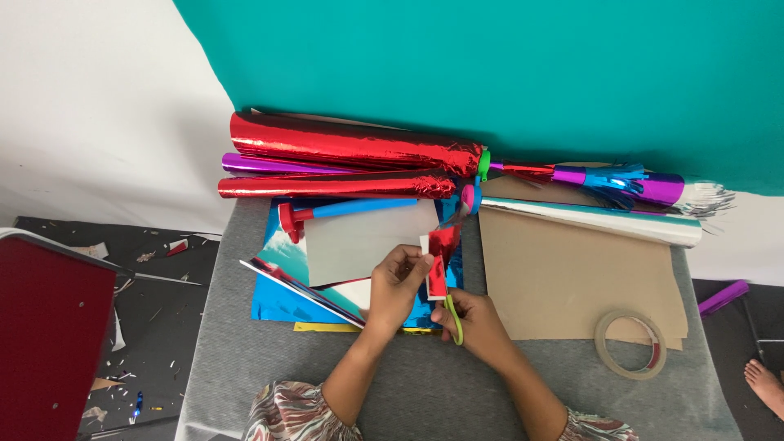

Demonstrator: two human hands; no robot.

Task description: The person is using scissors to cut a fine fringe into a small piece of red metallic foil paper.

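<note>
Both hands are busy right at the middle of the desk (245, 343). Left hand (398, 282) has its fingers curled in, pinching one small strip of red foil (441, 261) by its left edge, holding it upright-ish just above the sheets. Right hand (474, 322) is closed around one pair of scissors with lime green handles (455, 318); fingers are through the loops, and the blades point up toward the strip's lower end, though I can't tell if they're actually biting into it.

Moving outward: under the hands is a messy stack of shiny sheets (282, 298), blue on the visible faces, with a grey-white sheet (359, 241) on top and a yellow edge peeking out at the bottom. One red-headed tool with a blue handle (327, 211) lies across the top of that stack.

Behind it there are three foil rolls: a fat red one (351, 143), a thinner red one (335, 186), and a purple one (269, 165) between them. To the right sits one brown paper sheet (572, 278), one roll of clear tape (630, 343) on its near corner, and a silvery rolled tube (596, 220) along its far edge. Past that, fringed foil sticks in red, blue and purple (612, 181).

Somebody's bare foot (766, 384) shows at the far right on the floor.
</note>
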